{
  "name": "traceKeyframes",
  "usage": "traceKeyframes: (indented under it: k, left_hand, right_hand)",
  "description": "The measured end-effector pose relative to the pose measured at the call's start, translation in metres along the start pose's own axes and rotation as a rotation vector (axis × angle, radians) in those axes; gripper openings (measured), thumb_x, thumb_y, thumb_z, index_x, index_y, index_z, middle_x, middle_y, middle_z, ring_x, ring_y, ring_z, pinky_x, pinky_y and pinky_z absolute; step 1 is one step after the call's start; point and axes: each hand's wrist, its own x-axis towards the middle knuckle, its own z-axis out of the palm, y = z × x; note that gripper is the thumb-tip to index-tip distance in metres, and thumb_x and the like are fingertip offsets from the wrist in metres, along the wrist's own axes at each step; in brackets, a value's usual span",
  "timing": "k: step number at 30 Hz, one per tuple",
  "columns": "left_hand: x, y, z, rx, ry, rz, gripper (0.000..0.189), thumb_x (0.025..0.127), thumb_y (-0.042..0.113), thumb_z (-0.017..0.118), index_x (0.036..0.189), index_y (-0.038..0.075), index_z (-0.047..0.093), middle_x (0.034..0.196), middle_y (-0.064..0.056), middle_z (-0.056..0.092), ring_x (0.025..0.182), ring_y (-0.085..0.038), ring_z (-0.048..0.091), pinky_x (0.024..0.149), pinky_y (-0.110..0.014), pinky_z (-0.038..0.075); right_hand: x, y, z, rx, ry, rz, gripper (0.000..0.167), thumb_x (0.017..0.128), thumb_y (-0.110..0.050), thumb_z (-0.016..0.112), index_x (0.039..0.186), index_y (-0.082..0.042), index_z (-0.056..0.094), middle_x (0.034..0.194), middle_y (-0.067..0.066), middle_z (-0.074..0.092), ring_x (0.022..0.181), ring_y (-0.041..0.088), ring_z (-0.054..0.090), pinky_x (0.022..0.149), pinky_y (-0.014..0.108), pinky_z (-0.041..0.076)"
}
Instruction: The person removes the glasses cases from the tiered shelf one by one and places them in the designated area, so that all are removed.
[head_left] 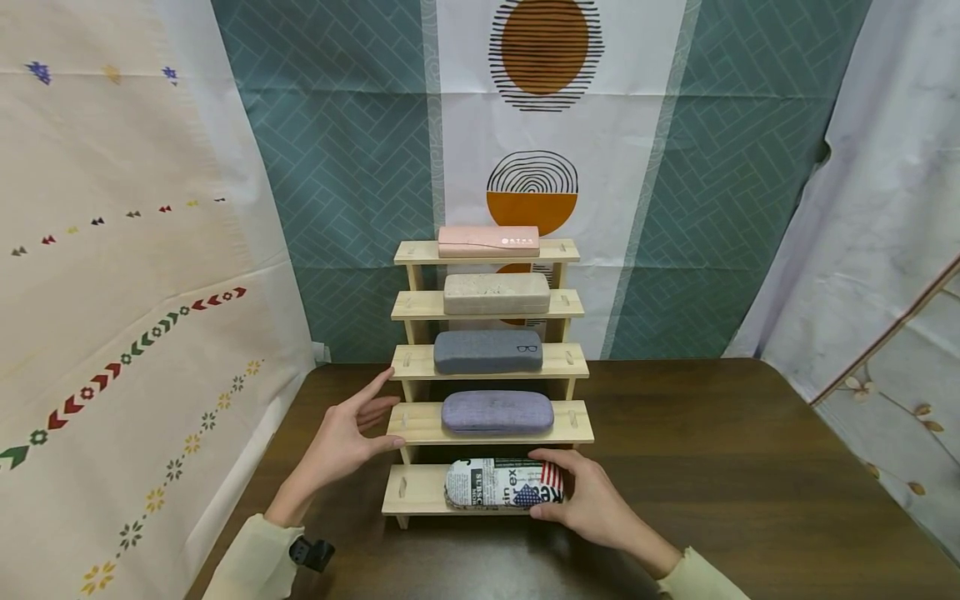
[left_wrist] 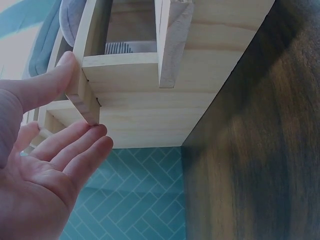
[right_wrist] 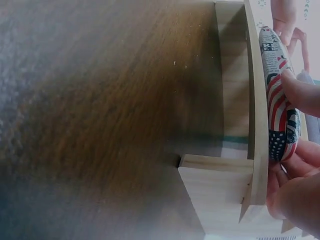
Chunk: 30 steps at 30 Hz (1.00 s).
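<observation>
A tiered light wooden rack (head_left: 417, 493) stands on the table with a glasses case on each step. My right hand (head_left: 592, 497) holds the right end of the newspaper-print glasses case (head_left: 480, 483) on the bottom step, thumb in front and fingers behind. Stripes and stars show on this case (right_wrist: 276, 107) in the right wrist view. At the rack's left side, my left hand (head_left: 339, 443) has its thumb at the second step from the bottom and its index finger at the step above. Its thumb and fingertips (left_wrist: 97, 131) pinch that lower plank's end in the left wrist view.
Above sit a purple case (head_left: 497, 412), a blue-grey case (head_left: 487, 351), a beige case (head_left: 496, 293) and a pink case (head_left: 488, 241). The dark wooden table (head_left: 697, 467) extends to both sides. Patterned cloths (head_left: 337, 150) hang behind and beside it.
</observation>
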Motion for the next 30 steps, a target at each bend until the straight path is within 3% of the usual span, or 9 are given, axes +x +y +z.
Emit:
traceKeyframes:
  k: [16, 30]
  left_hand:
    - [0.0004, 0.0008, 0.0001, -0.012, -0.003, -0.013, 0.104, 0.080, 0.008, 0.094, 0.166, 0.024, 0.038, 0.136, -0.023, 0.066, 0.125, -0.037, 0.066, 0.101, -0.050, 0.055]
    - [-0.0004, -0.0006, 0.0001, -0.026, -0.005, -0.007, 0.103, 0.081, 0.008, 0.093, 0.166, 0.025, 0.037, 0.137, -0.019, 0.067, 0.126, -0.037, 0.065, 0.102, -0.047, 0.056]
  right_hand:
    - [-0.0009, 0.0025, 0.0003, 0.022, -0.007, -0.009, 0.075, 0.068, -0.016, 0.101, 0.137, -0.014, 0.070, 0.120, 0.000, 0.066, 0.097, 0.016, 0.060, 0.083, 0.029, 0.054]
    - [-0.0057, 0.0007, -0.0013, 0.065, 0.027, -0.033, 0.070, 0.069, -0.012, 0.100, 0.133, -0.021, 0.071, 0.124, -0.003, 0.068, 0.100, 0.014, 0.063, 0.088, 0.029, 0.054]
